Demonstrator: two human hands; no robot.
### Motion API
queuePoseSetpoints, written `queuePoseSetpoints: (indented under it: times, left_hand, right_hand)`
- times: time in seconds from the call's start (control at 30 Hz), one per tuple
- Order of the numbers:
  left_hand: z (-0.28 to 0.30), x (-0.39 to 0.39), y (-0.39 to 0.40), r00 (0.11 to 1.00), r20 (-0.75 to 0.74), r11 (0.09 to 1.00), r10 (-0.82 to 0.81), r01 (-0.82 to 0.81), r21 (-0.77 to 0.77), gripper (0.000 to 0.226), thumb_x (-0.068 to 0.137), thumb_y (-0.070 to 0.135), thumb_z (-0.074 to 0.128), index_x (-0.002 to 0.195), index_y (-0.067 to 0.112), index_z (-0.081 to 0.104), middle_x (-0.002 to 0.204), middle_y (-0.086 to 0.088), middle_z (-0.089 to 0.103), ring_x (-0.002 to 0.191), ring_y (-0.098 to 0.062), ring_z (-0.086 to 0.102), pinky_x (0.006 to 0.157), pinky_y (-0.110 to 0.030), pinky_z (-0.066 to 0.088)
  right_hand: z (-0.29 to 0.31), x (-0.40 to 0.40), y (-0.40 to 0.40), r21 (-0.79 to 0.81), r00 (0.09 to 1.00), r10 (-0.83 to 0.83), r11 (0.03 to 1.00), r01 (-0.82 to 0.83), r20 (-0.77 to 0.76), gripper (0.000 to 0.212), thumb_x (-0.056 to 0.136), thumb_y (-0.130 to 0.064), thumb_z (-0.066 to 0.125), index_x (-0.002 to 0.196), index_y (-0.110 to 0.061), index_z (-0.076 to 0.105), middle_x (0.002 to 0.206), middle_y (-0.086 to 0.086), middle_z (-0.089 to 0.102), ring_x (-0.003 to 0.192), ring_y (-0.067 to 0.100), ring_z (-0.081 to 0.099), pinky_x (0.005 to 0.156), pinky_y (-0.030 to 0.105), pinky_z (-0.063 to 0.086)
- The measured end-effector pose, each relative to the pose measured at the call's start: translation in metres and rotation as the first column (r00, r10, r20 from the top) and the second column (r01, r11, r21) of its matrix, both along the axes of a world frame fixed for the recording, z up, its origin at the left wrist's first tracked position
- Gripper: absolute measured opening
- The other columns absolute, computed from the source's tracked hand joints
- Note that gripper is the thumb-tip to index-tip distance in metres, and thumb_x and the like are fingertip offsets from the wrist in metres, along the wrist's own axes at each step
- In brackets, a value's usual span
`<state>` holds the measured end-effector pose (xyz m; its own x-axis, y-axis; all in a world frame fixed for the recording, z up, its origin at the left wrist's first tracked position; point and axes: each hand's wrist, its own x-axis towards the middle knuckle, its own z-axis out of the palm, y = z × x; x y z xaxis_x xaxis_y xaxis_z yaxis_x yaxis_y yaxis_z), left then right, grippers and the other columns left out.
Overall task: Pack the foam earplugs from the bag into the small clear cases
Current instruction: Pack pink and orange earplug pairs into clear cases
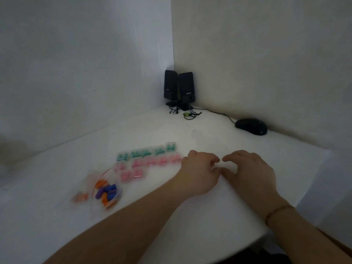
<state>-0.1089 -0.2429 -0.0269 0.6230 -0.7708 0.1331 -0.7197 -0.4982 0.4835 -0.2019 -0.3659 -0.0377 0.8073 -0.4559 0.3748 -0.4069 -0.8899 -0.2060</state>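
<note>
Two hands (221,168) curled, fingertips near | clear bag (103,189); rounded foam earplugs (107,192)

Both forearms were bare with no sleeves in view, the left hand (198,174) without rings or a watch, the right hand (251,174) likewise ringless, with a thin brownish cord bracelet (277,211) around its wrist, toward 5 o'clock of the frame.

From my remote seat, no text reads clearly: each of the two black speakers (179,88) carries a small pale label, too blurred to make out.
</note>
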Motion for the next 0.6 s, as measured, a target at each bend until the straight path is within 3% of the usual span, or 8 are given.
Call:
queuePoseSetpoints:
  times: [0.1, 0.23, 0.37, 0.5, 0.6]
  left_hand:
    - [0.001, -0.003, 0.010, 0.991, -0.132, 0.997, -0.013, 0.002, -0.083, 0.046, 0.083, 0.041, 0.043, 0.125, 0.028, 0.060, 0.118, 0.009, 0.067, 0.115, -0.022, 0.054, 0.101, -0.045, 0.041]
    - [0.002, -0.011, 0.032, 0.994, 0.040, 0.989, -0.107, 0.102, 0.104, 0.046, 0.095, 0.035, 0.050, 0.139, 0.028, 0.042, 0.132, 0.006, 0.056, 0.125, -0.023, 0.040, 0.105, -0.042, 0.030]
    - [0.004, -0.012, 0.046, 0.980, 0.066, 0.966, -0.188, 0.172, 0.192, 0.049, 0.095, 0.037, 0.050, 0.142, 0.026, 0.039, 0.140, 0.002, 0.048, 0.128, -0.024, 0.037, 0.104, -0.043, 0.030]
    - [0.007, -0.008, 0.064, 0.972, 0.162, 0.985, -0.170, 0.166, 0.038, 0.046, 0.088, 0.041, 0.049, 0.128, 0.020, 0.057, 0.130, 0.000, 0.057, 0.118, -0.024, 0.049, 0.103, -0.041, 0.037]
    - [0.028, -0.012, 0.089, 0.960, 0.274, 0.977, -0.056, 0.110, -0.184, 0.044, 0.095, 0.049, 0.047, 0.128, 0.021, 0.058, 0.127, 0.005, 0.059, 0.118, -0.012, 0.047, 0.105, -0.025, 0.035]
  right_hand:
    - [0.001, 0.002, 0.000, 0.016, 1.000, -0.008, 1.000, 0.008, 0.021, 0.028, 0.089, -0.055, 0.054, 0.114, -0.042, 0.058, 0.117, -0.019, 0.061, 0.104, 0.008, 0.056, 0.072, 0.022, 0.038]
    - [-0.005, 0.003, -0.003, -0.100, 0.999, 0.036, 0.994, -0.039, -0.031, 0.030, 0.091, -0.050, 0.052, 0.119, -0.042, 0.059, 0.108, -0.018, 0.065, 0.098, 0.008, 0.055, 0.064, 0.024, 0.043]
    - [0.002, 0.005, 0.000, -0.158, 0.995, 0.096, 0.982, -0.099, -0.025, 0.026, 0.081, -0.055, 0.062, 0.100, -0.038, 0.066, 0.111, -0.014, 0.063, 0.093, 0.011, 0.056, 0.055, 0.022, 0.036]
    - [0.013, 0.009, 0.009, -0.106, 0.980, 0.167, 0.978, -0.179, -0.109, 0.027, 0.086, -0.060, 0.049, 0.106, -0.042, 0.054, 0.100, -0.020, 0.055, 0.083, 0.002, 0.044, 0.068, 0.018, 0.039]
    - [0.026, 0.012, 0.030, -0.114, 0.925, 0.324, 0.945, -0.307, 0.199, 0.037, 0.080, -0.063, 0.048, 0.097, -0.033, 0.063, 0.091, -0.015, 0.064, 0.069, -0.001, 0.043, 0.057, 0.010, 0.031]
